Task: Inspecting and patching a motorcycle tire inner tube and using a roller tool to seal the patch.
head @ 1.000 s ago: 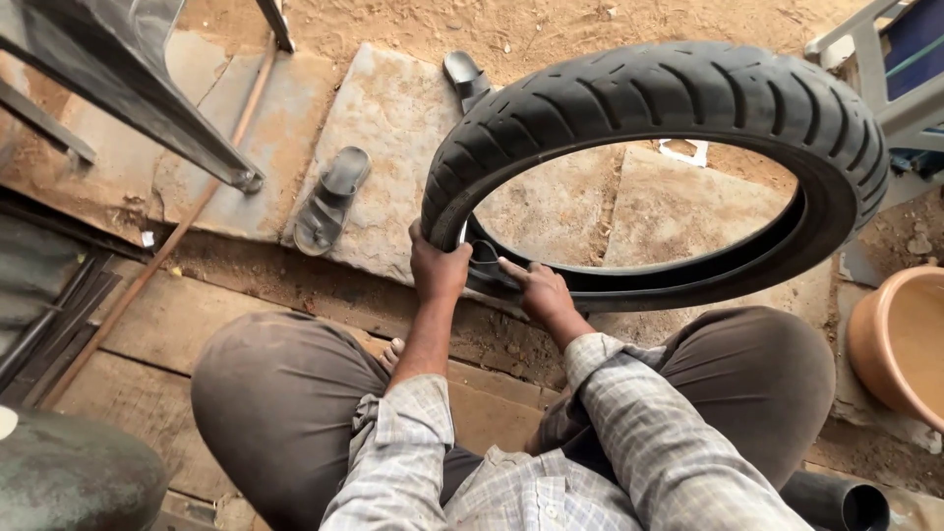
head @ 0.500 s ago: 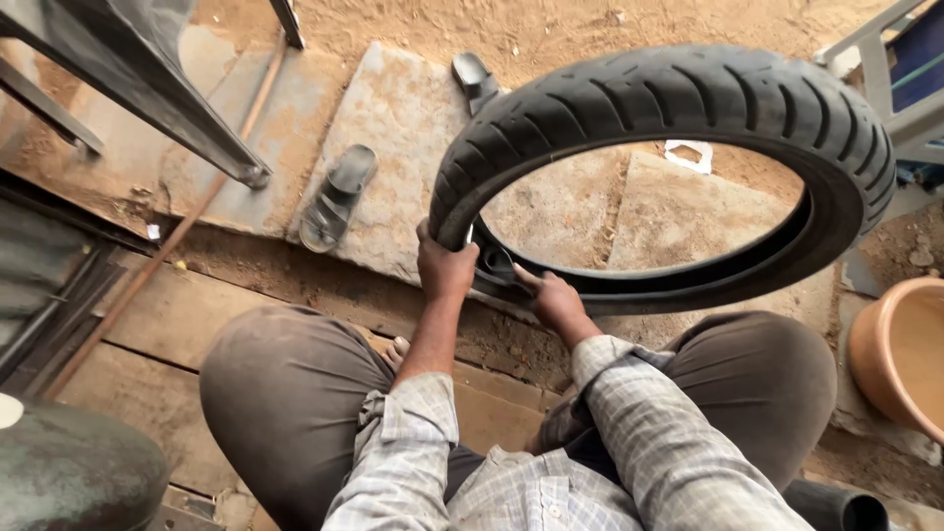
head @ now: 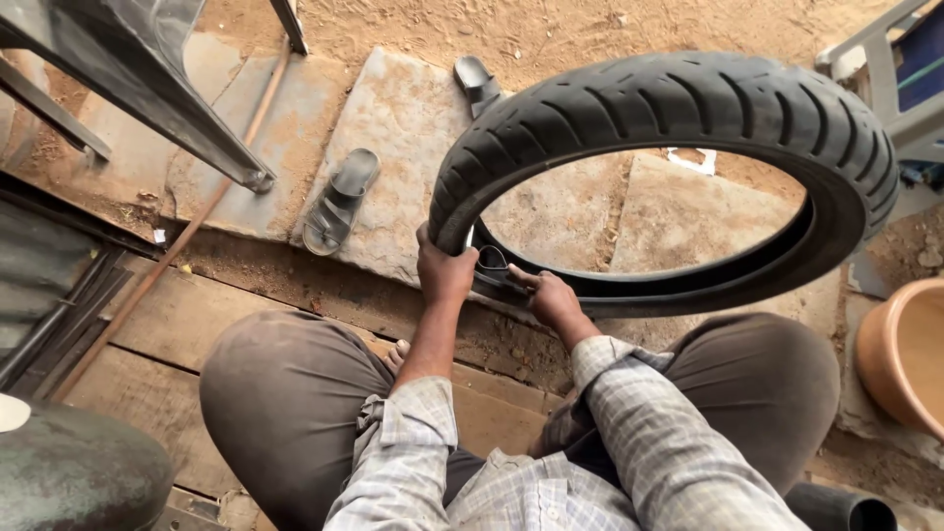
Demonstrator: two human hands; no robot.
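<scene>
Sandy ground (head: pixel 551 29) under bright daylight, flat stone slabs (head: pixel 403 147) bordered by wooden planks (head: pixel 187 324). Two sandals (head: pixel 339 202) lie there; a terracotta pot (head: pixel 905 354), perhaps a basin, sits right.

So the tyre (head: pixel 688 108) is plain black with slanted grooves cut across the tread. Shirt sleeves (head: pixel 649 433) are pale grey-white with a thin check pattern, trousers (head: pixel 285 393) a dull brown-grey. Sandal (head: pixel 339 202) on the grey stone slab (head: pixel 403 128) is dark grey. Pot (head: pixel 905 354) at the edge is terracotta orange, ground (head: pixel 551 29) sandy tan.
</scene>
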